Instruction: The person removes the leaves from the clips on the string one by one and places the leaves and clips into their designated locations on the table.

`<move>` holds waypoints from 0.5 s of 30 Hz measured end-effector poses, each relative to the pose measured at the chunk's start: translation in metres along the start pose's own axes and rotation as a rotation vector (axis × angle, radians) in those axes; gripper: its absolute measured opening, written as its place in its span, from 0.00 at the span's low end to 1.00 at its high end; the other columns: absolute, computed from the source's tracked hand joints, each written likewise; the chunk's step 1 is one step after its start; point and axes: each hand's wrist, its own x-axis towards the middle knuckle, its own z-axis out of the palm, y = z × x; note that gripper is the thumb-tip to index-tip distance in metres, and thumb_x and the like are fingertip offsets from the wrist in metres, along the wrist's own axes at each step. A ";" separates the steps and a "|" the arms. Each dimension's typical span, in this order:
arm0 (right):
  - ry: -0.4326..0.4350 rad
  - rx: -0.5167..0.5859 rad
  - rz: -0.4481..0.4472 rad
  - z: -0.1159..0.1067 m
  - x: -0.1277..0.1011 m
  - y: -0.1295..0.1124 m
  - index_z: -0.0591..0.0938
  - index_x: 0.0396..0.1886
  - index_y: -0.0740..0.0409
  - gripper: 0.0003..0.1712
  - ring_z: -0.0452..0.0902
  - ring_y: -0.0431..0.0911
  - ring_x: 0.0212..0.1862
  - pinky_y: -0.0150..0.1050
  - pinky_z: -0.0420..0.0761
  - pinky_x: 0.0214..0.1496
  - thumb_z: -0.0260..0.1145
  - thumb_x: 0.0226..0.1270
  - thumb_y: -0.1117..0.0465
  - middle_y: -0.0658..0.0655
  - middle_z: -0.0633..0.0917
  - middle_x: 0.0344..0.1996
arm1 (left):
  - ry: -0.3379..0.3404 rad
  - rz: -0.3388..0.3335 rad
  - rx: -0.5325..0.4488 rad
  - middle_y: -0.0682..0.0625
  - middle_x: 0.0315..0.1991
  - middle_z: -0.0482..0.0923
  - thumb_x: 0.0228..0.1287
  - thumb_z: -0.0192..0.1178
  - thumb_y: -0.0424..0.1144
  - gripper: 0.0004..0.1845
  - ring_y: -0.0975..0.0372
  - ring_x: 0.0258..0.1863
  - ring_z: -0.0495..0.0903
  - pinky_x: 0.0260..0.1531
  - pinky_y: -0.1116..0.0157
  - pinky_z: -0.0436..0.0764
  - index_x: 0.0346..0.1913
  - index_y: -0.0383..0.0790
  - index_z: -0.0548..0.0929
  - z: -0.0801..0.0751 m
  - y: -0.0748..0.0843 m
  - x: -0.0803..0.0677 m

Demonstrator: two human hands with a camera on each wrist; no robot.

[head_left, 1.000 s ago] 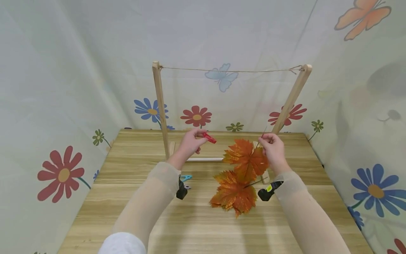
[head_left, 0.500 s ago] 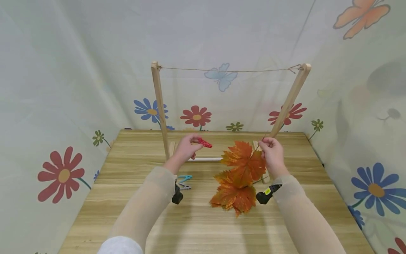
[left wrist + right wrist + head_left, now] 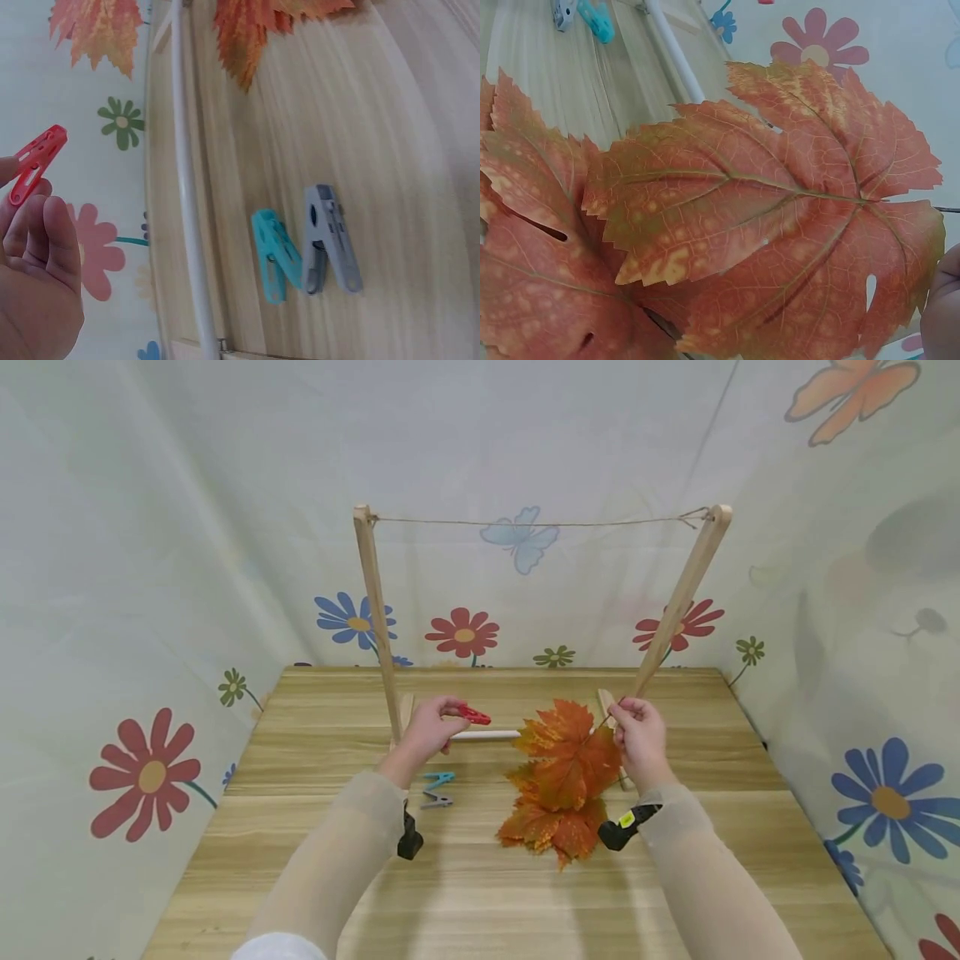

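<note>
My left hand pinches a red clothespin between thumb and fingers, above the table's left-middle part. In the left wrist view the red clothespin points up and away from the fingers. My right hand pinches the thin stem of an orange maple-like leaf, which hangs to the left of that hand. Beneath it, more leaves lie on the table, partly covered by the held one. The right wrist view shows the held leaf broadside, veins visible; the fingertips are mostly out of that view.
A wooden frame's left post and right post carry a twine line between their tops. A white rod joins them low down. A teal clothespin and a grey clothespin lie on the wooden table.
Both hands have come down and nearer, the left also drifting left with the red clothespin. The held leaf has lowered over the leaves on the table. The grey clothespin is now uncovered.
</note>
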 end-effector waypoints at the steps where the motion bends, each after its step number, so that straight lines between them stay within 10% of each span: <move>1: 0.003 0.002 0.005 0.000 0.000 0.002 0.67 0.36 0.62 0.13 0.59 0.38 0.12 0.29 0.59 0.11 0.62 0.54 0.66 0.52 0.70 0.23 | -0.005 -0.006 -0.007 0.52 0.42 0.74 0.54 0.60 0.41 0.18 0.60 0.08 0.64 0.14 0.57 0.74 0.49 0.49 0.73 0.000 -0.002 -0.001; 15: 0.031 0.082 0.033 -0.003 -0.004 0.028 0.66 0.32 0.60 0.10 0.58 0.36 0.10 0.27 0.57 0.09 0.61 0.56 0.68 0.51 0.73 0.22 | -0.025 -0.056 0.035 0.53 0.40 0.76 0.52 0.61 0.41 0.18 0.62 0.06 0.58 0.05 0.69 0.62 0.47 0.50 0.73 -0.002 -0.041 -0.016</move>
